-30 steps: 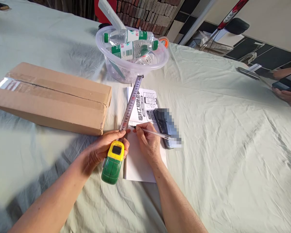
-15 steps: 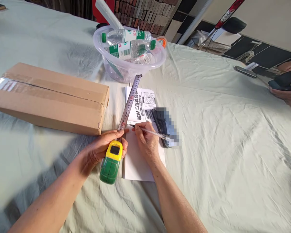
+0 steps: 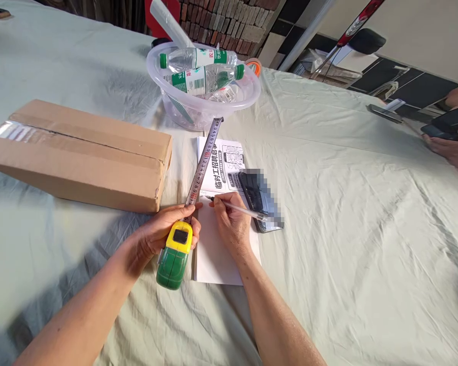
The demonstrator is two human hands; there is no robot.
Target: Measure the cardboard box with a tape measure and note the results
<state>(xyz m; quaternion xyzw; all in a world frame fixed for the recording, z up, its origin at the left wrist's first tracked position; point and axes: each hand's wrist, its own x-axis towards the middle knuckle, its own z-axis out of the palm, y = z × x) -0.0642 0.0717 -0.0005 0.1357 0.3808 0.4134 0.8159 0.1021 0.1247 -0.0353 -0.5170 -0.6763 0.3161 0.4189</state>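
My left hand (image 3: 168,226) is closed round a green and yellow tape measure (image 3: 173,259), its thumb pressed on the metal blade. The blade extends away over the left part of a paper sheet (image 3: 223,254), its hooked end lying in front of the plastic basin. In my right hand (image 3: 232,218) is a clear pen (image 3: 242,208), its dark tip on the paper by small written marks. Printed Chinese text and drawings fill the far part of the paper. A black phone (image 3: 257,193), partly blurred out, lies against the paper's right edge.
A brown cardboard box (image 3: 99,157) stands at the left on the pale cloth (image 3: 351,244). Behind the paper, a translucent basin (image 3: 191,114) holds several plastic bottles (image 3: 198,79). At the far right, another person's hands (image 3: 452,150) hold a dark device (image 3: 448,124).
The pen tip has moved very slightly on the paper, where the small marks show a little more. My left hand and the tape measure stay practically still.
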